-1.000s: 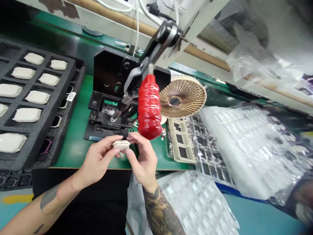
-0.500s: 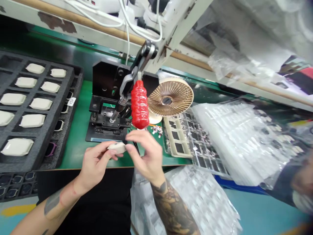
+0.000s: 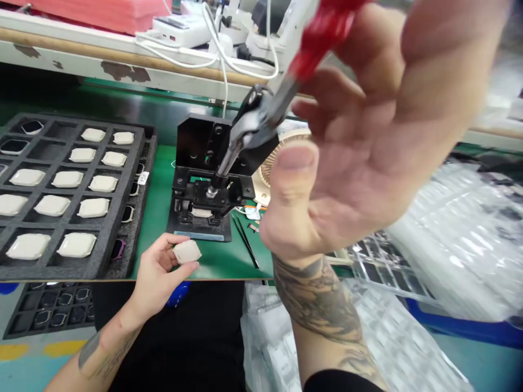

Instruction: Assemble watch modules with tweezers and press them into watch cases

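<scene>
My left hand (image 3: 157,272) pinches a cream-white watch case (image 3: 187,252) between thumb and fingers, just in front of a black hand press (image 3: 200,226). Inside the press a similar pale part (image 3: 201,212) shows, under the plunger. The press's red lever handle (image 3: 327,30) is swung up and blurred, its end cut off by the frame. My right hand (image 3: 359,158) is raised against or beside this handle, close to the camera. Its palm shows bare, with the thumb spread and some fingers bent; the exact contact is unclear.
At left, a dark foam tray (image 3: 67,215) holds several cream watch cases, stacked over another tray. Black tweezers (image 3: 247,242) lie right of the press. A fan (image 3: 263,169) is partly hidden by my hand. Plastic-wrapped trays (image 3: 461,239) are at right; a shelf with cables (image 3: 196,64) runs behind.
My right hand has left the watch case and risen to the lever, which has swung from hanging down to up. My left hand keeps the case, now tilted flat side up. The camera view has shifted.
</scene>
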Available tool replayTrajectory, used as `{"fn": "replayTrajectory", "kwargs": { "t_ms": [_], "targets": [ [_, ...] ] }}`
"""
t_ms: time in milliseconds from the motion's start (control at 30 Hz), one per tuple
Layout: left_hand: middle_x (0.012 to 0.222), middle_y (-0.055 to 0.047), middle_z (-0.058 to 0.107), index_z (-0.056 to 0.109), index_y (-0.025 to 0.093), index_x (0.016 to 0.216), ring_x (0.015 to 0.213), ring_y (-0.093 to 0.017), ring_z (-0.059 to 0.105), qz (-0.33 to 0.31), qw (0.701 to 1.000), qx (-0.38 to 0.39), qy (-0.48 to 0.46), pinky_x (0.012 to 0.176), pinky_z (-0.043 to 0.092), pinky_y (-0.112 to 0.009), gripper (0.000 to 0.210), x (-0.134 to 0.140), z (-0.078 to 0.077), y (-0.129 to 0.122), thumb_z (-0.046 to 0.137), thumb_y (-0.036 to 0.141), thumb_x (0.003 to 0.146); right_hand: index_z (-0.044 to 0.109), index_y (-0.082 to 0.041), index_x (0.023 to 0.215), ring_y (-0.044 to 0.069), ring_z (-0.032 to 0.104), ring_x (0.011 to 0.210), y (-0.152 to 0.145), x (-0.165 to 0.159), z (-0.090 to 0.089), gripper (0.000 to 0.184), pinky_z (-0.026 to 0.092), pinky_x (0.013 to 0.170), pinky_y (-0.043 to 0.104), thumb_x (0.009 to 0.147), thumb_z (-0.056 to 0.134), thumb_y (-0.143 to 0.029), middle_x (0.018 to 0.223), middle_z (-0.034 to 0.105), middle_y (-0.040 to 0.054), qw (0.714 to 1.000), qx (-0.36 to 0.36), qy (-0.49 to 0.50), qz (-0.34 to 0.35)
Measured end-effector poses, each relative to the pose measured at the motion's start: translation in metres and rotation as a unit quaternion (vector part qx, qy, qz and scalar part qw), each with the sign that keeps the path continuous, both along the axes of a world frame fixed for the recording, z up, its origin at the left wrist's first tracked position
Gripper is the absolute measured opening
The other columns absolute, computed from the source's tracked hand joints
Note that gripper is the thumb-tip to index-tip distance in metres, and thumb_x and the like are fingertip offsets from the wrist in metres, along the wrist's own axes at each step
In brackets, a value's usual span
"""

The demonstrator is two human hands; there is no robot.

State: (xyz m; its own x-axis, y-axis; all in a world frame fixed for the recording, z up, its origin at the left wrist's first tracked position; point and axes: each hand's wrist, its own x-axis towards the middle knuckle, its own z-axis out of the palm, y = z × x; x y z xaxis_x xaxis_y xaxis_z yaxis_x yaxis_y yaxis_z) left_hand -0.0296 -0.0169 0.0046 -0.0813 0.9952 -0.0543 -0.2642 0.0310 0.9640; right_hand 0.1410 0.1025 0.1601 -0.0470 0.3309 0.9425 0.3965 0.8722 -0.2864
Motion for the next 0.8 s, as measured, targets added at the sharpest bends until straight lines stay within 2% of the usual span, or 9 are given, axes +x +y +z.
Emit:
{"fn": "replayTrajectory", "kwargs": {
  "t_ms": [33,100,167,267,367,467,567,700,800],
  "targets": [
    [0.106,-0.006,0.083,0.08,0.02,0.119,0.089,-0.017,0.081,0.003,0.999,0.02,0.033,0.08,0.066,-0.023,0.038,-0.004,0.0,-0.003,0.097,0.023,0.085,0.057,-0.026,0.159,0.026,0.074,0.131,-0.008,0.003,-0.009,0.047,0.066,0.111,0.044,0.112,0.059,-0.027,0.155,0.064,0.0078,1.0,0.0,0.012,-0.015],
    [0.118,-0.008,0.082,0.082,0.023,0.13,0.098,-0.02,0.081,0.019,0.986,0.084,0.141,0.085,0.067,-0.026,0.038,-0.013,-0.002,-0.009,0.092,0.024,0.093,0.07,-0.024,0.144,0.026,0.078,0.116,-0.025,0.012,-0.037,0.039,0.069,0.103,0.045,0.105,0.064,-0.021,0.131,0.076,0.0082,1.0,-0.005,-0.012,0.0],
    [0.128,-0.009,0.082,0.08,0.026,0.139,0.104,-0.022,0.08,0.033,0.954,0.153,0.255,0.091,0.066,-0.029,0.043,-0.022,-0.003,-0.014,0.087,0.022,0.097,0.074,-0.023,0.136,0.024,0.08,0.105,-0.037,0.021,-0.072,0.036,0.071,0.095,0.043,0.103,0.063,-0.012,0.113,0.081,0.0069,0.99,-0.074,-0.109,0.055],
    [0.129,-0.009,0.082,0.074,0.026,0.148,0.1,-0.022,0.079,0.04,0.916,0.212,0.338,0.095,0.065,-0.031,0.05,-0.026,-0.006,-0.015,0.084,0.02,0.1,0.063,-0.019,0.152,0.03,0.073,0.129,-0.04,0.025,-0.12,0.046,0.067,0.111,0.053,0.107,0.056,-0.01,0.139,0.076,0.0156,0.933,-0.193,-0.3,0.05],
    [0.123,-0.008,0.081,0.07,0.026,0.151,0.098,-0.022,0.079,0.042,0.895,0.242,0.373,0.095,0.065,-0.031,0.051,-0.022,-0.005,-0.008,0.082,0.02,0.102,0.062,-0.01,0.153,0.037,0.066,0.138,-0.024,0.016,-0.146,0.048,0.059,0.118,0.063,0.107,0.047,-0.008,0.145,0.07,0.0256,0.877,-0.251,-0.41,-0.017],
    [0.134,-0.01,0.077,0.065,0.027,0.155,0.119,-0.025,0.078,0.04,0.88,0.256,0.398,0.109,0.062,-0.034,0.053,-0.019,-0.001,-0.002,0.079,0.018,0.104,0.068,-0.008,0.142,0.037,0.069,0.125,-0.01,0.005,-0.153,0.045,0.061,0.112,0.063,0.104,0.043,-0.004,0.132,0.072,0.0261,0.858,-0.292,-0.422,-0.034],
    [0.14,-0.013,0.07,0.065,0.027,0.156,0.12,-0.025,0.077,0.053,0.857,0.25,0.448,0.109,0.061,-0.035,0.05,-0.02,0.002,0.0,0.075,0.019,0.107,0.063,-0.012,0.151,0.035,0.066,0.134,-0.021,0.01,-0.15,0.052,0.059,0.119,0.061,0.104,0.043,-0.002,0.14,0.069,0.0235,0.887,-0.3,-0.351,-0.017],
    [0.132,-0.013,0.076,0.063,0.023,0.158,0.11,-0.028,0.08,0.071,0.779,0.247,0.572,0.092,0.062,-0.036,0.048,-0.015,0.006,0.016,0.07,0.026,0.111,0.042,-0.023,0.173,0.03,0.06,0.148,-0.062,0.033,-0.142,0.07,0.059,0.124,0.053,0.107,0.044,-0.001,0.156,0.062,0.0188,0.924,-0.285,-0.253,0.024],
    [0.137,-0.012,0.079,0.072,0.023,0.147,0.089,-0.027,0.082,0.048,0.717,0.219,0.66,0.066,0.055,-0.037,0.035,0.004,0.013,0.042,0.061,0.029,0.115,0.043,-0.026,0.175,0.028,0.062,0.147,-0.082,0.049,-0.14,0.072,0.06,0.124,0.05,0.108,0.048,0.0,0.155,0.062,0.0171,0.929,-0.292,-0.225,0.041]
  ]
}}
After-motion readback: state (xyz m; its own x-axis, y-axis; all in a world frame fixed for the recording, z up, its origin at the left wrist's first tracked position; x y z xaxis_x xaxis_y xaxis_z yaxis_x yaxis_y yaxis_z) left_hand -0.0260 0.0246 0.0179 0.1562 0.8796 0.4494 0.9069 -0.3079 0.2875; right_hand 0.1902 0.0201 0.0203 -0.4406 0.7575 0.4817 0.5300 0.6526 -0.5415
